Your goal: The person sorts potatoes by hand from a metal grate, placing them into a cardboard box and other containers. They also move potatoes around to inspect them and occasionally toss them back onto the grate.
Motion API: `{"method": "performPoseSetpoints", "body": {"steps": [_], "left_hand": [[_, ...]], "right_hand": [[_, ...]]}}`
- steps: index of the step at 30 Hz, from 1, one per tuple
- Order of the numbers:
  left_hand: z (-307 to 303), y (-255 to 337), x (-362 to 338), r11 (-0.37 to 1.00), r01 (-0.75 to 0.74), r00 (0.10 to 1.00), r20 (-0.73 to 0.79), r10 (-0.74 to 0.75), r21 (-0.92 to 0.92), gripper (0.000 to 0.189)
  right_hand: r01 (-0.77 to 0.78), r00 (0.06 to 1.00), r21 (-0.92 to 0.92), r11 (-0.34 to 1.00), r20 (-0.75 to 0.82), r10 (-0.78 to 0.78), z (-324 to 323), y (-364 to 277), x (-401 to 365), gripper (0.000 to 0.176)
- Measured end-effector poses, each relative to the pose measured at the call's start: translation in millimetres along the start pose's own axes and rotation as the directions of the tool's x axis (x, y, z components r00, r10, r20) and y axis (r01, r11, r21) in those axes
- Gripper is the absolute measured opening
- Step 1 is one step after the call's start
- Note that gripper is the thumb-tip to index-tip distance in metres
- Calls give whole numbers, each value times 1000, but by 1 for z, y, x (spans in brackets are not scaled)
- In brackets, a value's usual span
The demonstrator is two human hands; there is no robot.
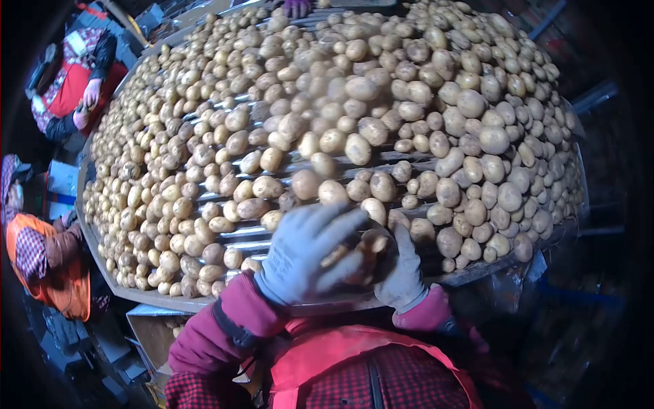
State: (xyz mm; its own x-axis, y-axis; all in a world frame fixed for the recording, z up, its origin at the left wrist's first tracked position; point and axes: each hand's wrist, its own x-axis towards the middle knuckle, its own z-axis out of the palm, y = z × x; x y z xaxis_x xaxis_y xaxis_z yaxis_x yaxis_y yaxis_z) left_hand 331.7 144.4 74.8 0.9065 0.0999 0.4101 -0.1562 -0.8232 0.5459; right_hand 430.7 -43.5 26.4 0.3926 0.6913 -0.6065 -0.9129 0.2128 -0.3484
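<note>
In the head view my left hand (306,249), in a grey work glove, curls its slightly blurred fingers over brownish potatoes (366,253) at the near edge of the heap. My right hand (403,276), gloved the same way, closes on their other side with its thumb side up. The potatoes between my hands lie partly in dark shadow, and my left fingers hide some of them. Just beyond my fingertips, loose potatoes (332,193) rest on the metal rollers (248,235).
A wide sorting table is heaped with potatoes (494,140), thickest at the right. Its rim (157,298) runs close to my body. Two co-workers (51,262) (78,82) are along the left side, and a purple-gloved hand (296,8) shows at the far edge. A cardboard box (153,334) stands below the rim.
</note>
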Motion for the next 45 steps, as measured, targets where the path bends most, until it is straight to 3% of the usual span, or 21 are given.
{"method": "performPoseSetpoints", "body": {"steps": [1, 3, 4, 6, 7, 8, 10, 14, 17, 19, 21, 23, 25, 27, 33, 35, 37, 39, 40, 43, 45], "left_hand": [[5, -7, 8, 1000, 27, 999, -26, -27, 2, 59], [23, -22, 23, 997, 32, 998, -54, -28, 69, 59], [29, -23, 33, 998, -3, 1000, 1, 3, 56, 59], [49, -20, 53, 995, -101, 990, 98, 100, 8, 60], [64, -16, 64, 983, -169, 972, 179, 154, 75, 62], [80, -15, 72, 973, -196, 956, 245, 161, 125, 62], [119, -22, 83, 918, -281, 934, 297, 196, 279, 63], [129, -25, 71, 961, -170, 945, 313, 96, 219, 60], [99, -39, 47, 944, -151, 938, 343, 44, 292, 52], [66, -39, 25, 909, -4, 926, 345, -154, 417, 43], [44, -68, -9, 904, 10, 959, 254, -130, 427, 25], [16, -73, -36, 895, 52, 979, 155, -134, 443, 21], [-9, -85, -60, 856, 144, 965, 122, -233, 496, 16], [-28, -94, -68, 838, 152, 982, 13, -187, 523, 13], [-38, -99, -36, 735, 325, 925, -38, -378, 596, 17], [-25, -82, -9, 806, 166, 945, 141, -294, 568, 29], [2, -64, 12, 824, 141, 917, 241, -318, 549, 34], [37, -71, 19, 746, 114, 871, 296, -392, 656, 37], [47, -74, 20, 702, 93, 843, 320, -433, 706, 39], [50, -75, 13, 681, 0, 840, 370, -397, 732, 39], [42, -89, 8, 782, -11, 880, 377, -288, 623, 38]], "right_hand": [[-36, 988, -26, 999, 151, 40, -17, -12, -3, 62], [-1, 1000, 64, 998, 22, -1, -30, -18, -17, 55], [7, 999, 215, 977, -37, 1, -28, -21, -22, 52], [46, 993, 251, 967, 96, -72, -64, -27, -31, 59], [71, 979, 256, 964, 167, -116, -65, -31, -34, 59], [117, 993, 226, 967, -15, -116, -64, -35, -42, 52], [190, 977, 141, 972, -124, -173, -66, -44, -48, 64], [288, 914, 10, 958, -301, -272, -51, -51, -51, 75], [308, 916, -10, 951, -266, -300, -57, -52, -43, 74], [313, 924, -8, 950, -227, -307, -60, -54, -37, 70], [298, 933, 19, 954, -219, -287, -57, -54, -32, 68], [306, 919, 35, 951, -272, -286, -42, -55, -31, 60], [313, 913, 36, 949, -285, -290, -41, -55, -29, 57], [304, 915, 14, 953, -282, -288, -39, -55, -28, 55], [309, 931, -42, 950, -192, -311, -50, -53, -24, 60], [278, 929, -8, 960, -250, -271, -37, -54, -27, 61], [262, 942, 51, 964, -230, -243, -37, -54, -28, 61], [248, 964, 125, 961, -132, -232, -46, -54, -26, 61], [253, 958, 98, 962, -162, -236, -46, -55, -27, 62], [249, 940, 19, 968, -248, -236, -40, -56, -29, 62], [235, 946, 20, 972, -236, -224, -46, -56, -29, 61]]}}
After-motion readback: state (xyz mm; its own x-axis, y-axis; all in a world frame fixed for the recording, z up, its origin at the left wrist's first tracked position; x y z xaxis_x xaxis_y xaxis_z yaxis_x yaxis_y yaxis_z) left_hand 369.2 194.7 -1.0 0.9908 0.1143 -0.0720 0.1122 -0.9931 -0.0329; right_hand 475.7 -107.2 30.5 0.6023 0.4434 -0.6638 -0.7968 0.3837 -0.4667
